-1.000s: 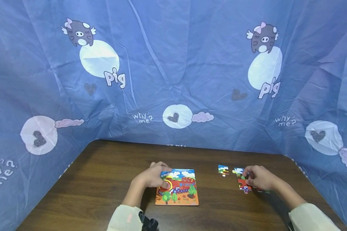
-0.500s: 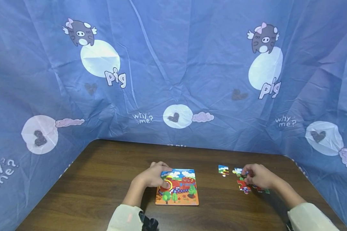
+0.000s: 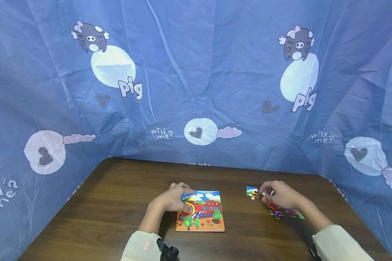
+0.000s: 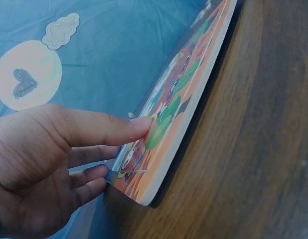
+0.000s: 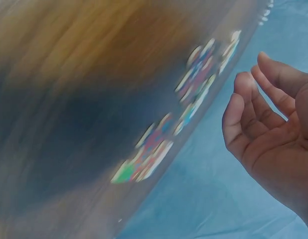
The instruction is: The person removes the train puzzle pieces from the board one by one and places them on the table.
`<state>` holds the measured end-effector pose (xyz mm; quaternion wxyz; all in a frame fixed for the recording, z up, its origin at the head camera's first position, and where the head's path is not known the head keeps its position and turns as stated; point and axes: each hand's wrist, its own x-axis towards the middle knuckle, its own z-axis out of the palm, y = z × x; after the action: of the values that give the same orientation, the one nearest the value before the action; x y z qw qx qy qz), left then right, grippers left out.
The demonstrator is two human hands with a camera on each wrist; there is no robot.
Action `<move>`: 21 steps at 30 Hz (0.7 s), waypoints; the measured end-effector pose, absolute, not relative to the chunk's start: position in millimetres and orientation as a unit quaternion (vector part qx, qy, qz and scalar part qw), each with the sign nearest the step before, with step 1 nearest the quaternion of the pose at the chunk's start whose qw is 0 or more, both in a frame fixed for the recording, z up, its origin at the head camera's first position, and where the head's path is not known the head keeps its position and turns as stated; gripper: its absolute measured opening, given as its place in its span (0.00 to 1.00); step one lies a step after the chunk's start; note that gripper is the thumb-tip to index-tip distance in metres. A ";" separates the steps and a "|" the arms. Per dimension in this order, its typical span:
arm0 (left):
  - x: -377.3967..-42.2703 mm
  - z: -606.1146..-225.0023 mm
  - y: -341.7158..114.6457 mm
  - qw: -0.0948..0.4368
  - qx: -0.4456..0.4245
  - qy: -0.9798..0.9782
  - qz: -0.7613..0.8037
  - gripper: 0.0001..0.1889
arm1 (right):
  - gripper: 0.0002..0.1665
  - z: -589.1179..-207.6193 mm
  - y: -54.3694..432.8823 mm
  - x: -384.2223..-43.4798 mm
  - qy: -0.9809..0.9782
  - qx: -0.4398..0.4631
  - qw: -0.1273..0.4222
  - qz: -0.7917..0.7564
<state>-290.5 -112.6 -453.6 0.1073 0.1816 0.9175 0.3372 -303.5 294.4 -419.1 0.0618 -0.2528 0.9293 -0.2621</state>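
Observation:
My left hand (image 3: 171,198) holds the left side of a square train picture board (image 3: 202,221) that lies flat on the table. In the left wrist view its thumb (image 4: 136,124) lies on the printed face and the other fingers are at the board's edge. Over to the right, my right hand (image 3: 282,194) hovers above loose jigsaw pieces, fingers bent and nothing between them. One blue-and-yellow piece (image 3: 252,191) lies just left of its fingertips. A red piece (image 3: 275,211) and a red-and-green piece (image 3: 295,213) lie nearer me. Another piece is partly hidden by the fingers.
The brown wooden table (image 3: 124,203) ends at a blue cloth backdrop (image 3: 199,90) printed with pigs, which encloses the back and both sides. In the right wrist view several jigsaw pieces (image 5: 149,149) appear blurred near the table's far side.
My right hand has moved left, from above the red pieces toward the blue-and-yellow piece. The left hand and the train picture board have stayed in place.

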 end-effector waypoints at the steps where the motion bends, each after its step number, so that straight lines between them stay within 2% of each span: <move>1: -290.8 -453.7 -112.5 0.107 0.182 0.918 0.336 0.33 | 0.09 -418.5 289.9 -304.2 0.929 -0.254 0.062 -0.263; 21: -293.3 -455.3 -118.1 0.109 0.195 0.916 0.333 0.33 | 0.08 -413.2 190.9 -314.6 0.907 -0.318 0.086 -0.262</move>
<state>-293.3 -118.1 -455.3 0.1089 0.1948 0.9162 0.3329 -314.6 190.9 -413.2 0.0862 -0.3176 0.9071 -0.2623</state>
